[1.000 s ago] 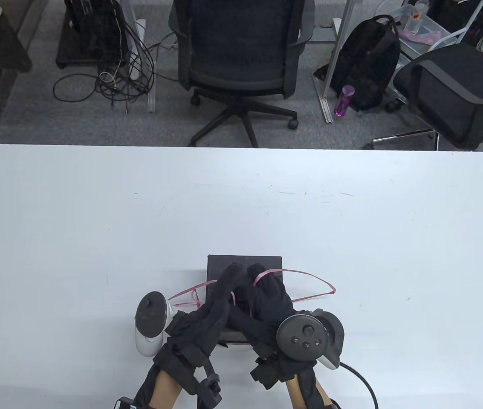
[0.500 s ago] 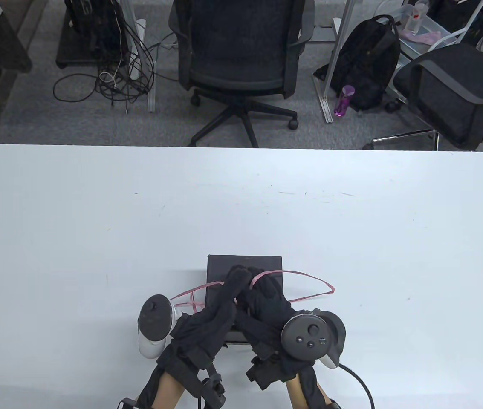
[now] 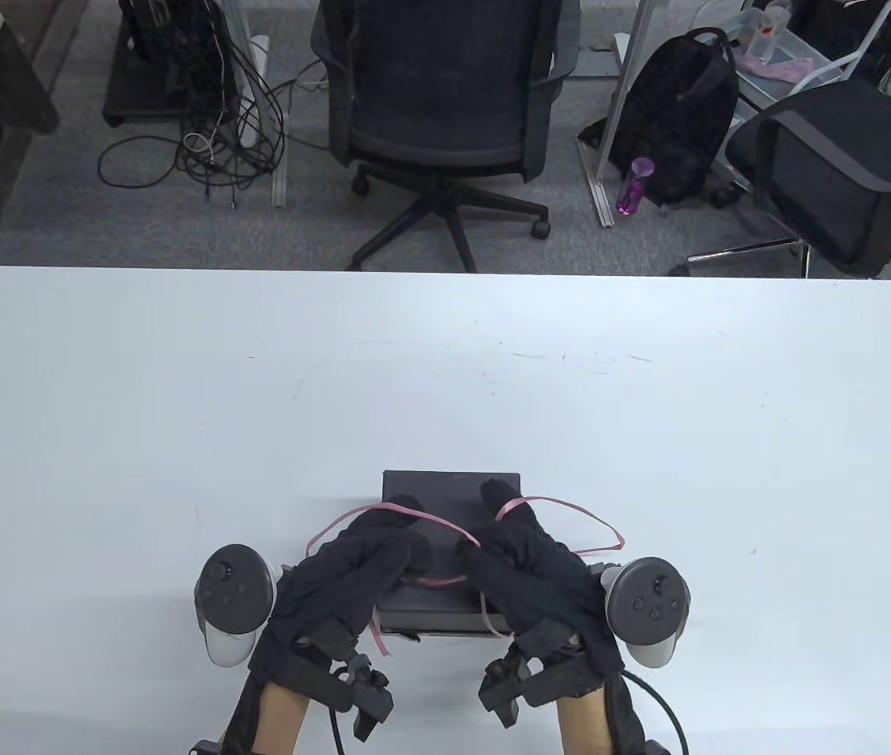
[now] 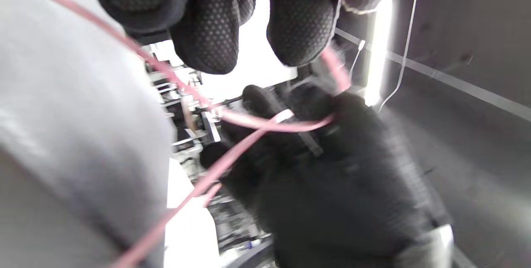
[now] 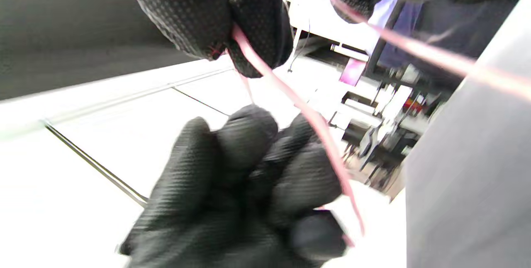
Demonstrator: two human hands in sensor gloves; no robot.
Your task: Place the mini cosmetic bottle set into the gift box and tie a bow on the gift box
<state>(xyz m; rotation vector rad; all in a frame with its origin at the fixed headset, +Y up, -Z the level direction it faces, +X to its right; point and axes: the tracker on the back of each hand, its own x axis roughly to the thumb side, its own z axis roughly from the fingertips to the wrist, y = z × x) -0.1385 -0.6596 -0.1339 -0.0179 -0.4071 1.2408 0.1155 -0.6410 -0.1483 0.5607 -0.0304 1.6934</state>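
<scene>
A closed black gift box (image 3: 451, 487) sits near the table's front edge. A thin pink ribbon (image 3: 421, 517) crosses its lid, and loose loops trail onto the table at the right (image 3: 598, 525). My left hand (image 3: 382, 550) rests over the box's left half with its fingers curled on the ribbon. My right hand (image 3: 508, 543) covers the right half, and a ribbon loop lies over its forefinger. In the right wrist view, fingertips (image 5: 253, 35) pinch the ribbon (image 5: 315, 123). The left wrist view shows the ribbon (image 4: 265, 125) crossing between both hands. The bottle set is not visible.
The white table (image 3: 445, 377) spreads wide around the box. Beyond its far edge stand an office chair (image 3: 441, 94), a second chair (image 3: 838, 165), a black backpack (image 3: 681, 118) and a purple bottle (image 3: 634, 185). A cable (image 3: 669, 708) trails from my right wrist.
My hands were close together and overlapping above the box's middle. They have drawn apart, left hand leftward and right hand rightward, pulling the ribbon out across the lid.
</scene>
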